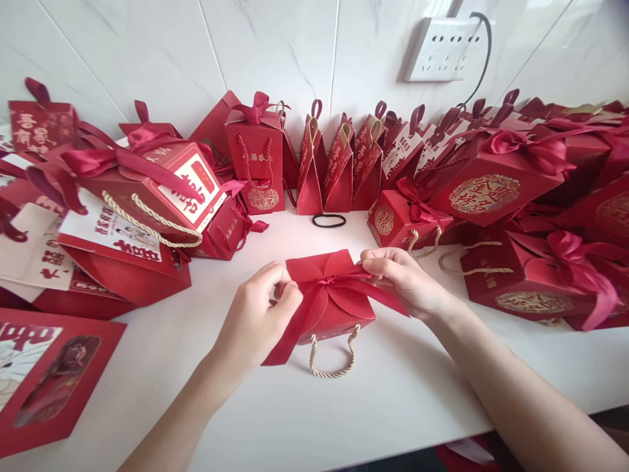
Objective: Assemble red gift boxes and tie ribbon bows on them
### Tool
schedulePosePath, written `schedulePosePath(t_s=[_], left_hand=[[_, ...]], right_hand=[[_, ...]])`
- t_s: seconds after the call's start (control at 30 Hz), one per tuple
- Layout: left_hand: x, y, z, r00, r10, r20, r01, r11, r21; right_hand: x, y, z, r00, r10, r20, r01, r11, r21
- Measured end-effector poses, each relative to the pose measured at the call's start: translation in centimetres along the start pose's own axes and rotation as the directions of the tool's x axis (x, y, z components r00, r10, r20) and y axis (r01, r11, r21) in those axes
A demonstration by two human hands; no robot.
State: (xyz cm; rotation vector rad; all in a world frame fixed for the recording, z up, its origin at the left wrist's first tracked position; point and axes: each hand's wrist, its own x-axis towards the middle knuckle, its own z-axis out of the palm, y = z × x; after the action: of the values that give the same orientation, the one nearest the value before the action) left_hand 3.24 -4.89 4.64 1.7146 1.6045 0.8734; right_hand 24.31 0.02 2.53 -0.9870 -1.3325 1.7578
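One small red gift box (351, 312), on the pale surface (275, 426) at centre, front of the rows; flaps folded into petal shapes on top; one twisted beige cord handle (334, 374) looped down on the near side. One red satin ribbon (327, 282), gathered at the centre of the box top, tails spreading to both sides. Left hand (272, 298): fingers curled, thumb and forefinger pinched together on the ribbon's left part, a broad tail hanging below. Right hand (393, 272): thumb and fingers closed on the ribbon's right part, at the box's far right corner. One dark elastic loop (328, 226), lying beyond the box. Three narrow triangular boxes (339, 183), upright in a row near the tiled wall (275, 46). One upright box with bow (254, 170), to their left. Left side: assorted red boxes, including one with a cream label (189, 190). Right side: piled bow-topped boxes, one with a gold medallion (484, 195). Wall: one white socket panel (437, 56), dark cable (487, 56) attached.
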Motion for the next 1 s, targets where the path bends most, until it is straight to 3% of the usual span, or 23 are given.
schedulePosePath(t_s=[0.3, 0.4, 0.53, 0.63, 0.77, 1.0], left_hand=[[-0.2, -0.5, 0.0, 0.985, 0.161, -0.056, -0.156, 0.985, 0.074], [-0.2, -0.6, 0.0, 0.947, 0.306, -0.099, -0.293, 0.948, 0.127], [-0.1, -0.6, -0.2, 0.901, 0.433, -0.031, -0.425, 0.894, 0.142], [-0.1, -0.6, -0.3, 0.890, 0.454, 0.036, -0.455, 0.884, 0.105], [-0.2, -0.7, -0.4, 0.876, 0.470, 0.106, -0.478, 0.876, 0.067], [-0.3, -0.9, -0.2, 0.888, 0.440, 0.133, -0.448, 0.893, 0.041]], right_hand=[[0.1, 0.2, -0.1, 0.998, 0.038, -0.047, -0.039, 0.999, -0.015], [0.1, 0.2, 0.0, 0.998, 0.057, -0.034, -0.057, 0.998, 0.000], [-0.2, -0.1, -0.4, 0.999, 0.031, -0.009, -0.031, 0.995, -0.093], [-0.4, -0.6, -0.9, 0.996, 0.023, 0.081, -0.004, 0.974, -0.228], [-0.7, -1.6, -1.2, 0.970, 0.111, 0.218, -0.041, 0.952, -0.303], [-0.7, -1.5, -0.9, 0.970, 0.134, 0.205, -0.074, 0.959, -0.275]])
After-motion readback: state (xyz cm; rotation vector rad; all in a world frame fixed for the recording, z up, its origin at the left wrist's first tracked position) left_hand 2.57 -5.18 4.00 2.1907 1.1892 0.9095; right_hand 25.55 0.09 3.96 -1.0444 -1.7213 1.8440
